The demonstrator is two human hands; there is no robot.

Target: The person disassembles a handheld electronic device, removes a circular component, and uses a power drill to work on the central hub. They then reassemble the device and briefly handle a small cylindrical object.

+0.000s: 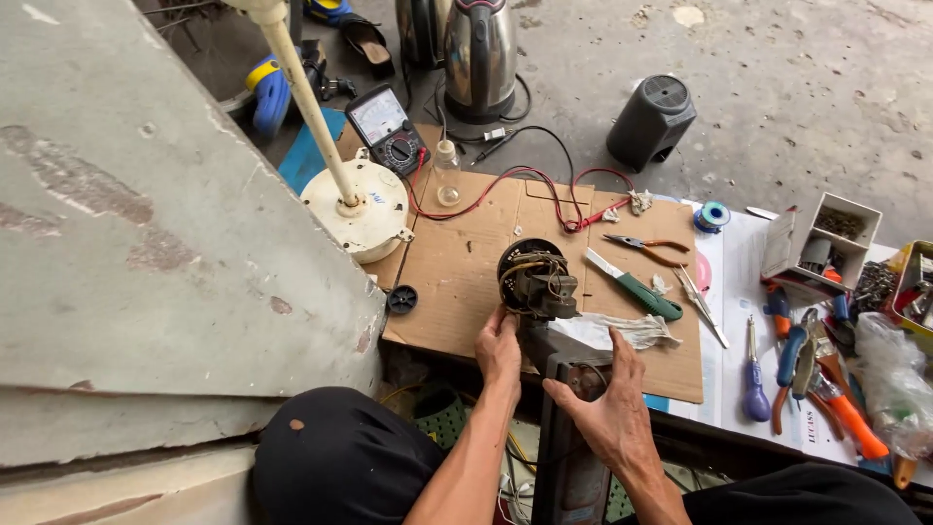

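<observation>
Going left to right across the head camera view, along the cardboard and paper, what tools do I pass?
Round white base → fan motor → green-handled knife → purple-handled screwdriver → orange-handled pliers.

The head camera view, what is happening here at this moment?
A person sits over a sheet of cardboard on the floor. The left hand touches the base of an exposed fan motor, and the right hand holds the dark fan body below it. A green-handled knife, pliers and a multimeter lie nearby.

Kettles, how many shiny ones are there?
2. One steel kettle stands on the floor at the top middle; a second kettle is just left of it, partly cut off. More may be out of view.
</observation>
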